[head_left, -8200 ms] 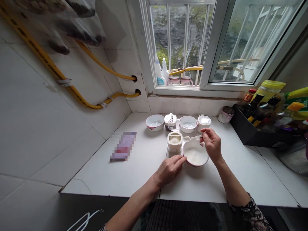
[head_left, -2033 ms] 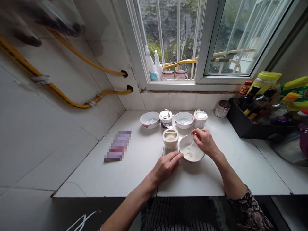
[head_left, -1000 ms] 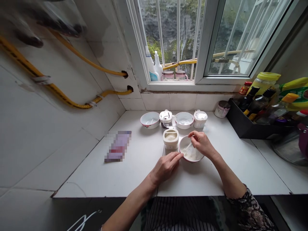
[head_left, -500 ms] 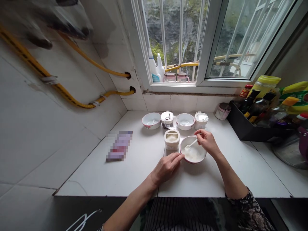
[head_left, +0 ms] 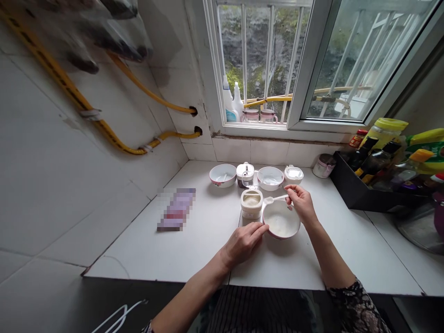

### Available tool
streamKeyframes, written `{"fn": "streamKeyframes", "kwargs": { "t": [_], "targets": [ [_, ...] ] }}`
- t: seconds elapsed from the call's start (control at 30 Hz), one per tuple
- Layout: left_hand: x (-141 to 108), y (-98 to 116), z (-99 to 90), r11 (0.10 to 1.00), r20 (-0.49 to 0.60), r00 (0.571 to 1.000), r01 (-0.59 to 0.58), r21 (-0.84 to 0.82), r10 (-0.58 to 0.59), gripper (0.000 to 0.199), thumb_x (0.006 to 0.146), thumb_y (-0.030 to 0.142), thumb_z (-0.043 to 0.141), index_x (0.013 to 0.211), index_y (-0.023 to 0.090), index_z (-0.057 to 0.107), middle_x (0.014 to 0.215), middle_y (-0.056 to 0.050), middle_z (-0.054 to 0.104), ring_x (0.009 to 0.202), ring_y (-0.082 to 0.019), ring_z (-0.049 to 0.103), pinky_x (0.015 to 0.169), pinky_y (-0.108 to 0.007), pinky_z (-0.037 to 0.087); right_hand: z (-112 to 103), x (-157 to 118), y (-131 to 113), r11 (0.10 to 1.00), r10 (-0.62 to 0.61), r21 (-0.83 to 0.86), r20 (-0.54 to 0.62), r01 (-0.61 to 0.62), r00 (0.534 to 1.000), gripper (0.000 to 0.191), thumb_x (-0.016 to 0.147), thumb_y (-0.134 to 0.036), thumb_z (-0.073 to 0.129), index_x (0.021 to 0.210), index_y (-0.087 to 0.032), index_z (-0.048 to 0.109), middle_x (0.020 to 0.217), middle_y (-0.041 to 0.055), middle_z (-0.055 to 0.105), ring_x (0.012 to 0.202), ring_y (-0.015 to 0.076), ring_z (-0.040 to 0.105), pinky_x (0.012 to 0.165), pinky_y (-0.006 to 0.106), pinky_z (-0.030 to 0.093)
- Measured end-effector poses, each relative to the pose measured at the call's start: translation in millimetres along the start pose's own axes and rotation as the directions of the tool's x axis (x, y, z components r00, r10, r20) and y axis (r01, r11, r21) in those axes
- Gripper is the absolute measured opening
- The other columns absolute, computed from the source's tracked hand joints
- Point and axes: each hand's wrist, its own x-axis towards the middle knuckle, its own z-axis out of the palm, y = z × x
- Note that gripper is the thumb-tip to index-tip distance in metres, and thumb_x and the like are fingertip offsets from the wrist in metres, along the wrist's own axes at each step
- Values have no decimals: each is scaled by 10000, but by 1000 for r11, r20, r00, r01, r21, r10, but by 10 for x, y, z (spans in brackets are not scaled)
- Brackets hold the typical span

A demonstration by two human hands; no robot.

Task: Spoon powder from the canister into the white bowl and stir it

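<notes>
My right hand (head_left: 301,202) pinches the handle of a small white spoon (head_left: 274,199). The spoon is level over the far rim of a white bowl (head_left: 281,221), its scoop end beside an open seasoning jar (head_left: 251,203). Pale, granular-looking contents show in that jar, and a little whitish matter lies in the bowl. With fingers together, my left hand (head_left: 245,240) grips the bowl's near left rim.
Behind stand a bowl with a spoon (head_left: 222,175), a jar of dark contents (head_left: 245,174), another bowl (head_left: 270,178) and a white-lidded jar (head_left: 293,174). A black bottle box (head_left: 360,194) is at right; a blurred purple object (head_left: 178,209) lies left.
The spoon has risen out of the bowl and moved towards the open jar, its handle still in my right hand. My left hand stays at the rim. The view has shifted slightly.
</notes>
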Motion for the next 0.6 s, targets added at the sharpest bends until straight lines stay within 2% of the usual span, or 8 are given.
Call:
{"fn": "streamKeyframes", "kwargs": {
  "t": [0.07,0.13,0.27,0.33,0.37,0.43,0.5,0.6],
  "targets": [
    [2,3,0,1000,6,1000,6,4,-6,296,968,90,343,1174,104,556,959,-123,676,830,-173,678,677,-265,588,96,-40,-53,987,-153,-63,-24,151,988,283,837,-448,536,904,-178,587,526,-37,550,467,128,499,473,257,413],
    [5,7,2,1000,10,1000,11,9,-11,295,963,88,346,1166,106,558,960,-120,676,825,-171,676,676,-262,586,182,-91,-92,911,-373,-193,-6,365,928,234,899,-395,503,948,-185,593,599,-8,602,567,158,577,602,303,481],
    [13,11,11,1000,-10,1000,4,20,-4,291,954,80,353,1159,102,558,950,-119,676,804,-173,672,656,-264,581,254,-161,-108,526,-741,-418,201,741,640,139,941,-240,468,961,-204,601,656,15,649,666,187,615,844,406,478],
    [16,12,13,1000,-23,1000,2,21,-1,288,952,76,356,1155,102,559,940,-115,678,792,-172,670,646,-263,579,243,-171,-99,420,-795,-438,245,795,554,146,946,-201,453,964,-208,598,675,18,661,671,187,616,864,415,471],
    [18,12,11,1000,-23,1000,2,20,-1,286,953,77,358,1155,103,558,940,-114,678,794,-172,670,647,-263,578,233,-172,-95,417,-804,-441,229,795,549,147,947,-194,452,970,-210,596,679,17,663,680,188,621,863,414,472],
    [22,12,4,1000,-21,1000,1,12,0,285,957,82,359,1160,106,558,946,-115,678,809,-172,671,655,-262,579,214,-173,-90,487,-789,-425,159,763,593,131,946,-204,466,980,-214,592,674,11,662,705,194,637,851,408,475],
    [24,10,-6,1000,-15,1000,0,6,0,286,964,89,359,1169,108,556,955,-117,678,823,-171,671,667,-260,580,201,-177,-90,630,-710,-376,78,680,700,108,938,-239,494,983,-214,589,667,4,660,701,192,647,804,385,488],
    [19,3,-11,1000,-2,1000,3,-2,-3,285,971,99,357,1175,107,556,964,-122,677,836,-173,672,673,-262,582,165,-177,-91,854,-479,-232,4,467,878,139,916,-318,522,973,-205,578,614,-18,627,595,166,621,657,319,493]
  ]
}}
